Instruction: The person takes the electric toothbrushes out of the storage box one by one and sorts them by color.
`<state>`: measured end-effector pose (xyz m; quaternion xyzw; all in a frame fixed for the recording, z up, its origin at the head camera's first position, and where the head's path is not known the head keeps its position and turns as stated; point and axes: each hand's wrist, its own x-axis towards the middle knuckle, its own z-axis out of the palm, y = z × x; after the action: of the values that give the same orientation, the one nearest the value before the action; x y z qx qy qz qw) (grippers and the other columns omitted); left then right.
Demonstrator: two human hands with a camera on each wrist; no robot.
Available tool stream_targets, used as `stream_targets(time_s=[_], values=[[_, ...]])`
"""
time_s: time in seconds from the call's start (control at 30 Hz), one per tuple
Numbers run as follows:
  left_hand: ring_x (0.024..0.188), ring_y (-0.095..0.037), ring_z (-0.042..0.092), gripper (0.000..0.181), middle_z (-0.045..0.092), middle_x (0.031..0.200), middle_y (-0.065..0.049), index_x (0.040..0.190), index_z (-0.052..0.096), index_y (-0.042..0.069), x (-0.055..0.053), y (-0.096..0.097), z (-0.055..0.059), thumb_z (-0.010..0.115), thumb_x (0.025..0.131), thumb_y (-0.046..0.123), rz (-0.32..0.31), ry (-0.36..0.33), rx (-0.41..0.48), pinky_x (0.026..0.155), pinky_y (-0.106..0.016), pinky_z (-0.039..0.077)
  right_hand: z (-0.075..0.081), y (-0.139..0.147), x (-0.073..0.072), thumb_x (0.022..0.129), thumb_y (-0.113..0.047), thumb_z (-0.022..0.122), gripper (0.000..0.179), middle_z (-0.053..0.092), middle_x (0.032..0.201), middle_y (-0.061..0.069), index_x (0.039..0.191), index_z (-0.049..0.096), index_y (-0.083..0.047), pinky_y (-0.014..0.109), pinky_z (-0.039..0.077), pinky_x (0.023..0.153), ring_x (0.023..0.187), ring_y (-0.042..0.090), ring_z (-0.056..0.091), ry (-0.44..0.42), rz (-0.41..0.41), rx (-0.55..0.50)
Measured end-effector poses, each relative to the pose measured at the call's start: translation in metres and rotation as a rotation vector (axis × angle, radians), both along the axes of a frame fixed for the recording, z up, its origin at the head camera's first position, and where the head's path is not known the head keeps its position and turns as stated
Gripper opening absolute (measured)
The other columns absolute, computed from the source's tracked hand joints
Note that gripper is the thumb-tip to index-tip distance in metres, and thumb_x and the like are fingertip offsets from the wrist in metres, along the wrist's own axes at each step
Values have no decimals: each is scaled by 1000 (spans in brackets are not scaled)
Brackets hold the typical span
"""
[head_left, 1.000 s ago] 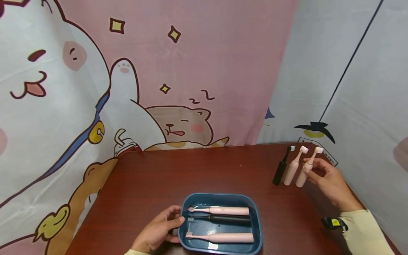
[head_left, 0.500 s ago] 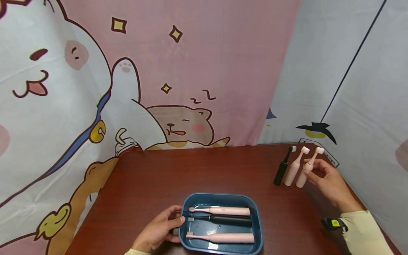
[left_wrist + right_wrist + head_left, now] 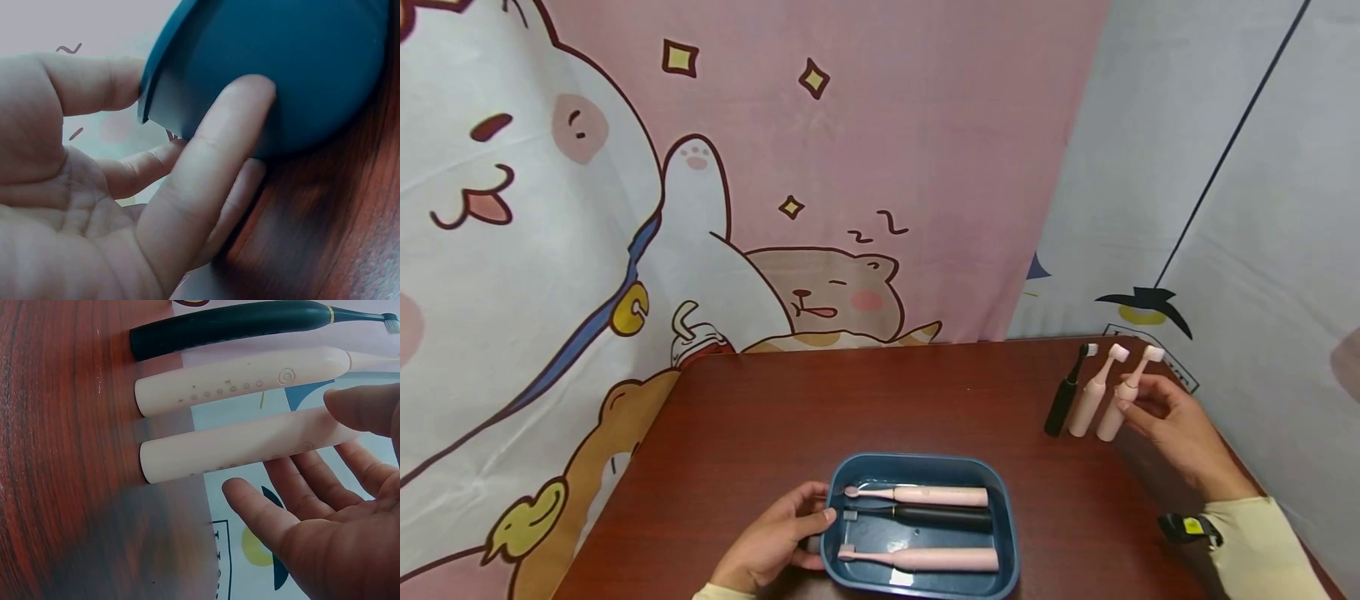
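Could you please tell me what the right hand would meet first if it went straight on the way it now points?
The right hand holds the rightmost standing toothbrush; beyond that, the middle standing toothbrush looks first in line, though the depth between them is unclear.

Pale yellow sleeves (image 3: 1262,546), black wrist device (image 3: 1172,527)

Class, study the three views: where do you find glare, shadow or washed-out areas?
Head: bright glare on the floor of the blue rounded plastic tray; right wrist: a soft dark shadow on the reddish-brown wood-grain table, towards the lower left; left wrist: the pale printed backdrop looks washed out at upper left, with whitish sheen on the table at lower right.
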<state>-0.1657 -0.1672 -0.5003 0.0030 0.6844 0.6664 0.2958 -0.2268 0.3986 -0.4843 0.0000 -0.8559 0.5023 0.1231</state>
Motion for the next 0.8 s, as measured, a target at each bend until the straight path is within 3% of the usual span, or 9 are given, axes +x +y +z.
stream_targets(time_s=[0.27, 0.6, 0.8], values=[[90, -26, 67, 49, 56, 122, -19, 138, 43, 1, 0, 0, -3, 61, 98, 23, -8, 10, 35, 63, -39, 61, 4, 3, 7, 94, -26, 69, 52, 54, 110, -22, 136, 46, -5, 6, 49, 71, 95, -17, 53, 9, -27, 53], [88, -26, 68, 50, 54, 123, -22, 138, 41, 0, 1, -1, -5, 61, 98, 22, -16, 24, 61, 63, -40, 61, 10, 3, 25, 93, -23, 70, 52, 56, 111, -21, 134, 45, -2, 6, 49, 70, 94, -18, 55, 33, -88, 42], [88, -26, 67, 50, 54, 124, -21, 139, 40, 0, 1, -1, -6, 60, 99, 22, -17, 32, 66, 62, -39, 60, 21, 2, 34, 93, -27, 70, 46, 55, 109, -24, 130, 48, -10, 5, 47, 69, 92, -17, 54, 33, -141, 73]])
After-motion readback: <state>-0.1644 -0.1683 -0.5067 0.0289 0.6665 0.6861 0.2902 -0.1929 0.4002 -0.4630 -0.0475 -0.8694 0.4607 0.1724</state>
